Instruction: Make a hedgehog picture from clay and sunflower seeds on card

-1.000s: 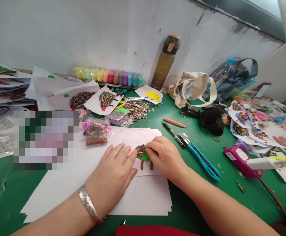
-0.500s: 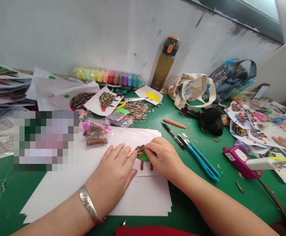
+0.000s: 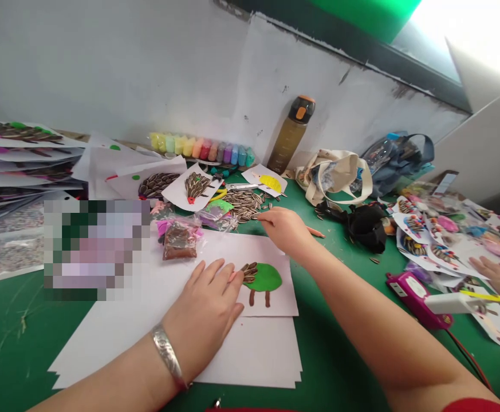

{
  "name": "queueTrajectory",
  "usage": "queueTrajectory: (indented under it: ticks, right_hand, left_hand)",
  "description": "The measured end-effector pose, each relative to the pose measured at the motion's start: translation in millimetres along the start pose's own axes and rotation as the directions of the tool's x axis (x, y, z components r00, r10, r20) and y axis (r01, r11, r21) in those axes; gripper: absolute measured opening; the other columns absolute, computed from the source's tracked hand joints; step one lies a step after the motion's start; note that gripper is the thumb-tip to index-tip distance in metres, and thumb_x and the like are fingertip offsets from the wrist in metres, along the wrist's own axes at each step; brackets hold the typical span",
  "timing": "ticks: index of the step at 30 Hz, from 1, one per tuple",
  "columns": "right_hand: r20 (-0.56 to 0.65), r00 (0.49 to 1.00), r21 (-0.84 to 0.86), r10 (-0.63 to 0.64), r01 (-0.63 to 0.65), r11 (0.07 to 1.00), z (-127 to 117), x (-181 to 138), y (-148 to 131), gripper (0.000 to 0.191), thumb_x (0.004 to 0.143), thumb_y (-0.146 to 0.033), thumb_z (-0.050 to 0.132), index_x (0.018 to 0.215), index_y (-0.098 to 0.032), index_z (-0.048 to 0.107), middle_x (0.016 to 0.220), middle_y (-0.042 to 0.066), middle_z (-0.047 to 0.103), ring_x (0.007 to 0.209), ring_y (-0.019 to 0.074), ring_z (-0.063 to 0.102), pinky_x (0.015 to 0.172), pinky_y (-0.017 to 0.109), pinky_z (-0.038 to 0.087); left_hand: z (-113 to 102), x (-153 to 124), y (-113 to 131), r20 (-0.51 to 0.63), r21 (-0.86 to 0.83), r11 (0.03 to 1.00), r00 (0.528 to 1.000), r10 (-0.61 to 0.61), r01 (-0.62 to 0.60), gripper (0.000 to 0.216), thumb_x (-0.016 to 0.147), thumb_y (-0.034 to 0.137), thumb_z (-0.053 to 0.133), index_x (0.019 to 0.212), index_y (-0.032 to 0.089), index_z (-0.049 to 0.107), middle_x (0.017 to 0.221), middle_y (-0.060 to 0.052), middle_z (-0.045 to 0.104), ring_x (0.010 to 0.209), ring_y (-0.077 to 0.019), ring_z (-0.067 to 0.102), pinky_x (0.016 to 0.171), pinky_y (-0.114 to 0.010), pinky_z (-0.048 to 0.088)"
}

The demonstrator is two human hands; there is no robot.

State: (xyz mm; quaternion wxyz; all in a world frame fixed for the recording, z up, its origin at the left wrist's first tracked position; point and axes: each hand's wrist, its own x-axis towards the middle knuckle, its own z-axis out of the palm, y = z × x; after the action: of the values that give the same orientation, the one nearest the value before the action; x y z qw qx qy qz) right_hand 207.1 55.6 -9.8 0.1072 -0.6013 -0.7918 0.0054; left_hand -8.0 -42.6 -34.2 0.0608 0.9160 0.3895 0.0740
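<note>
My left hand [image 3: 209, 303] lies flat with fingers stretched out on white paper [image 3: 275, 343], beside a clay picture. In that picture, a green clay oval [image 3: 267, 277] stands on two brown clay legs [image 3: 267, 298]. Overlapping sunflower seeds [image 3: 250, 272] cover its left end, and a bit of pink clay there is mostly hidden by my left fingers. My right hand [image 3: 283, 228] is at the near right edge of a pile of loose sunflower seeds [image 3: 244, 205]. Its thumb and fingertips are pressed together; whatever is between them is too small to make out.
Bagged brown clay [image 3: 180, 241] lies on the paper's back edge. Finished seed pictures [image 3: 196, 189] and a bottle [image 3: 290, 134] stand behind. To the right are a black pouch [image 3: 365, 226], a magenta glue gun [image 3: 419, 300] and another person's hand [image 3: 496, 277].
My right hand has left the green clay oval and moved up and away to the seed pile, uncovering the oval. My left hand stays on the paper. The view has shifted slightly.
</note>
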Motion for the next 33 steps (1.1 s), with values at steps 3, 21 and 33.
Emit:
queueTrajectory:
  ticks: [3,21,33]
  right_hand:
    - [0.022,1.0,-0.05,0.008,-0.007,0.999,7.9,22.9,-2.8,0.026,0.085,-0.013,0.048,0.085,-0.022,0.072,0.083,0.007,0.068,0.078,0.0197,0.06,0.067,0.028,0.041]
    - [0.208,0.978,-0.139,0.018,0.012,0.99,17.4,65.2,-1.1,0.02,0.082,-0.013,0.05,0.085,-0.016,0.069,0.091,0.011,0.069,0.083,0.0217,0.06,0.07,0.028,0.039]
    - [-0.027,0.997,0.171,0.077,-0.071,0.983,-7.5,-29.6,0.7,0.024,0.092,-0.021,0.044,0.097,-0.022,0.068,0.09,0.003,0.069,0.085,0.0163,0.061,0.075,0.025,0.043]
  left_hand:
    - [1.5,-0.6,-0.9,-0.022,-0.005,1.0,1.0,-0.002,0.002,0.04,0.092,0.027,0.048,0.129,0.016,0.054,0.13,-0.013,0.058,0.125,-0.0342,0.046,0.104,-0.056,0.034]
    - [-2.3,-2.6,2.4,0.012,-0.033,0.998,0.999,-0.046,0.046,0.043,0.092,0.029,0.049,0.131,0.013,0.051,0.131,-0.013,0.056,0.125,-0.0334,0.044,0.105,-0.054,0.033]
    - [-4.0,-2.3,1.8,0.012,-0.026,0.999,1.0,-0.027,0.027,0.041,0.091,0.028,0.05,0.129,0.012,0.053,0.129,-0.014,0.057,0.125,-0.0338,0.044,0.106,-0.056,0.033]
